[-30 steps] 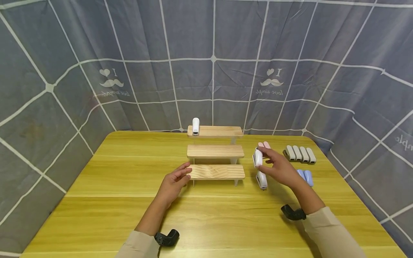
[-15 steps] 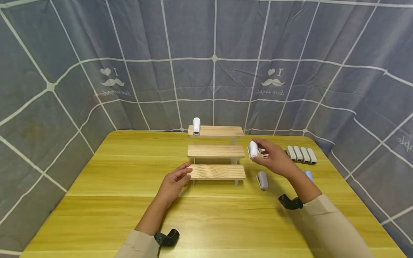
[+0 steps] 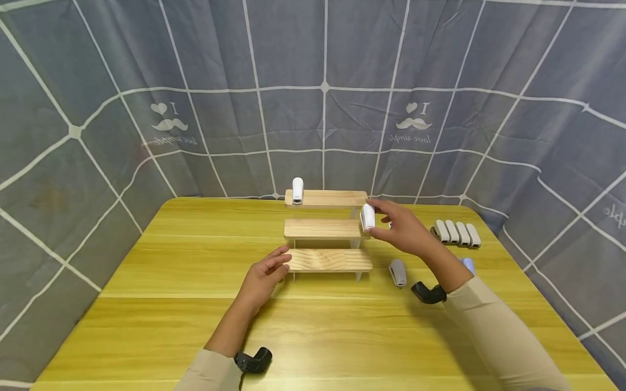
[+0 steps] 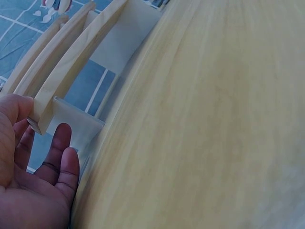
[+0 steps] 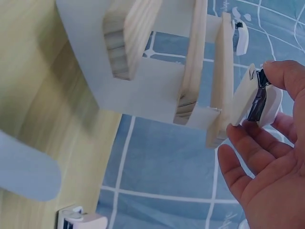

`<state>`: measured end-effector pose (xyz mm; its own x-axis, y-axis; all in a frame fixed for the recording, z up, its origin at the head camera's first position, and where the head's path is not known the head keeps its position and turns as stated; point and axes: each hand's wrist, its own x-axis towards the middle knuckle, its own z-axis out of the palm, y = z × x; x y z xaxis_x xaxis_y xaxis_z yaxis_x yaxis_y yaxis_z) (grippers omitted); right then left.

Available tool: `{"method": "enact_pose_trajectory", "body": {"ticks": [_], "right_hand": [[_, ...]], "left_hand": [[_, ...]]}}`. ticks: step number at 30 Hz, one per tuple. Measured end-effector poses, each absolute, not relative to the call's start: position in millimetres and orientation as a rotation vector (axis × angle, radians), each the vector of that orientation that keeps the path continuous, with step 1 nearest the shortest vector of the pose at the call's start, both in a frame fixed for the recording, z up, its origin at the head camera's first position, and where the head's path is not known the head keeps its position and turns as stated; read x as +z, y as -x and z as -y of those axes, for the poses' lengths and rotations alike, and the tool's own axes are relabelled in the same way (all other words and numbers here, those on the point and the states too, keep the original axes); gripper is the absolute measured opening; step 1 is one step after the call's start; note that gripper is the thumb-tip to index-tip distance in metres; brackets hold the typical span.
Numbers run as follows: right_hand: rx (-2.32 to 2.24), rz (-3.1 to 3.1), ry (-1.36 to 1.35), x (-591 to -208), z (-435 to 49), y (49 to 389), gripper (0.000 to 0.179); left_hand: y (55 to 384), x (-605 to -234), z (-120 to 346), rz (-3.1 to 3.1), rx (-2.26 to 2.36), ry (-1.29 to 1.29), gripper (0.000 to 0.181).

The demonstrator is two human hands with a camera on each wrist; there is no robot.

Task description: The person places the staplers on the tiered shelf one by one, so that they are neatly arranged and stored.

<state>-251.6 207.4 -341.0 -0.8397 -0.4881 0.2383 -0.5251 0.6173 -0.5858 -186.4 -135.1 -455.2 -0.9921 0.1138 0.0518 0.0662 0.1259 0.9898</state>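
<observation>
My right hand (image 3: pixel 402 231) pinches a white mini stapler (image 3: pixel 368 218) between thumb and fingertips, raised at the right end of the three-tier wooden display shelf (image 3: pixel 327 228). In the right wrist view this stapler (image 5: pixel 259 98) shows its dark inner side, close by the top board (image 5: pixel 220 81). My left hand (image 3: pixel 264 277) holds the left end of the lowest board (image 3: pixel 329 260); the left wrist view has the thumb on its end (image 4: pixel 44 107) and other fingers below. A second white stapler (image 3: pixel 297 191) stands at the left of the top board.
A greyish stapler (image 3: pixel 398 272) lies on the table (image 3: pixel 313 336) right of the shelf. Farther right is a row of several pale staplers (image 3: pixel 457 233). A blue one (image 3: pixel 468 265) shows partly behind my right forearm. A grey checked curtain (image 3: pixel 323 119) surrounds the table.
My right hand has carried the white stapler left and upward, from above the greyish stapler to the shelf's right end. My left hand has stayed at the lowest board.
</observation>
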Motion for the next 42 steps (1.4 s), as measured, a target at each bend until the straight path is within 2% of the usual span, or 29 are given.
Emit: {"method": "enact_pose_trajectory", "body": {"ticks": [9,28,42], "right_hand": [[1.003,2.759,-0.917,-330.0,-200.9,264.3,0.072],[1.162,2.797,-0.804,-313.9,-185.6,296.3,0.072],[1.259,2.816,-0.851,-316.5,-166.5,306.2,0.072]], "left_hand": [[184.8,-452.8,134.2,-2.337,2.042,-0.176,0.027],[184.5,-453.4,134.5,-2.355,2.028,-0.179,0.028],[186.2,-455.4,134.7,-2.353,2.04,-0.203,0.028]]}}
